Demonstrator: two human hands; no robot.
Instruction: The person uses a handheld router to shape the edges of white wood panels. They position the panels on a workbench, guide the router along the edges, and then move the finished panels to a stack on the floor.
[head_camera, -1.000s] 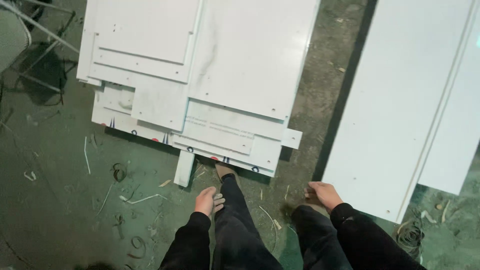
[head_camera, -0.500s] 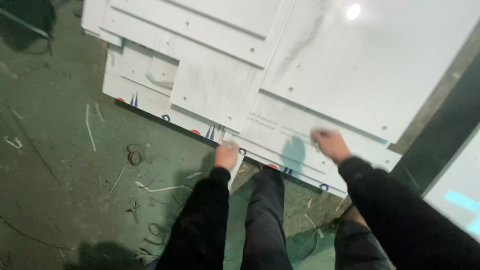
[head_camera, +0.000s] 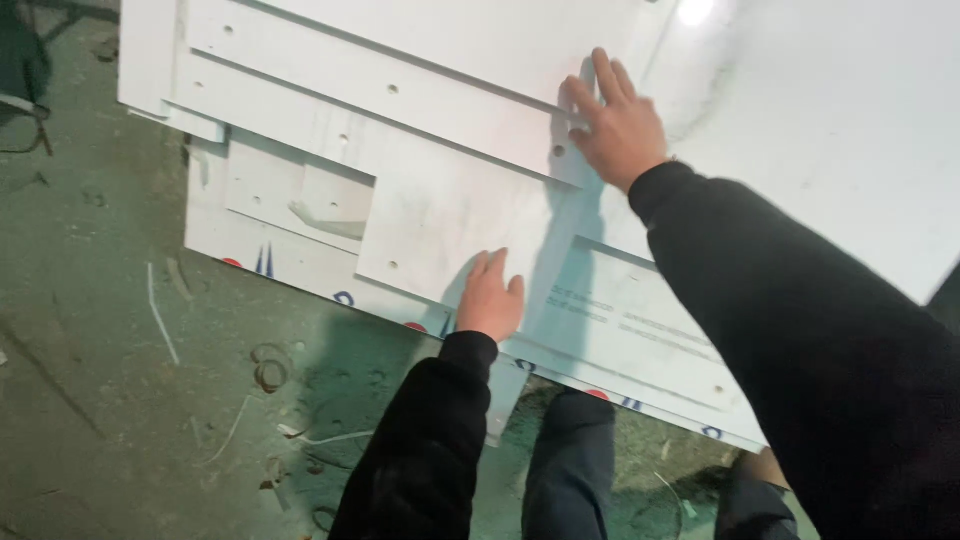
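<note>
A stack of white panels (head_camera: 440, 110) lies on the green floor, some with small drilled holes. My left hand (head_camera: 490, 298) rests flat, fingers together, on the near edge of a mid-layer white panel (head_camera: 450, 215). My right hand (head_camera: 615, 120) reaches farther out and lies flat with fingers spread at the seam between an upper panel and a large glossy white sheet (head_camera: 830, 130). Neither hand holds anything. Both arms wear black sleeves.
The bottom panel (head_camera: 640, 330) carries a printed film with red and blue marks along its near edge. White plastic strips and curled shavings (head_camera: 268, 368) litter the green floor at left. My dark trousers (head_camera: 565, 470) are below the stack. A dark object (head_camera: 20, 80) sits at far left.
Both hands have moved forward from the stack's near edge onto the panels; the right hand reached much farther. The view has closed in on the stack.
</note>
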